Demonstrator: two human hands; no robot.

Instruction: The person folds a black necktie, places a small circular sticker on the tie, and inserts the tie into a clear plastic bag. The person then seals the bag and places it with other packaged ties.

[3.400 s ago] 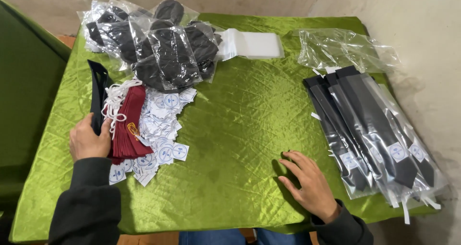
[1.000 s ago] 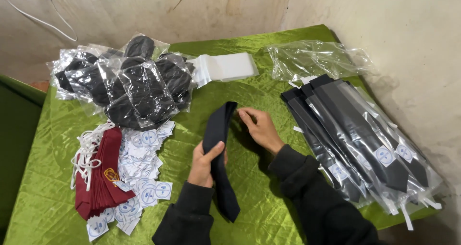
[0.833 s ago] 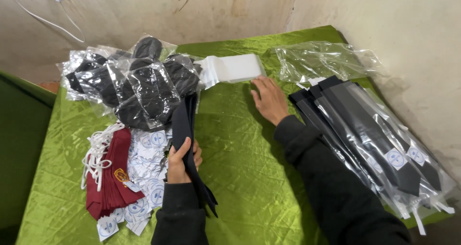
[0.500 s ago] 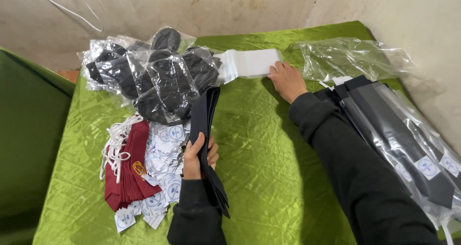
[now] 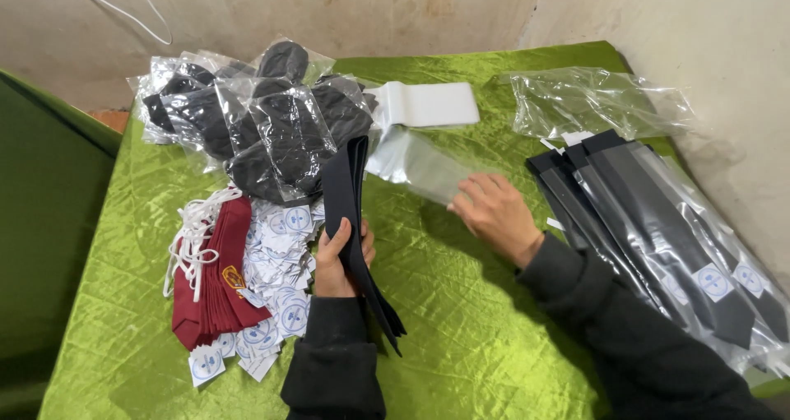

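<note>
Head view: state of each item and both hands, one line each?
left hand: gripping dark tie, held upright
right hand: pinching clear sleeve, empty
packed ties: bagged, stacked at right
maroon ties: unbagged, piled
round tags: loose heap

Left hand (image 5: 339,259) at lower centre, fingers curled closed in a grip; right hand (image 5: 496,214) right of centre, fingers pinched, dark sleeves.

Your only view's the head cam, looking steeply down on the green table (image 5: 494,338) from its near edge, pretty close.
</note>
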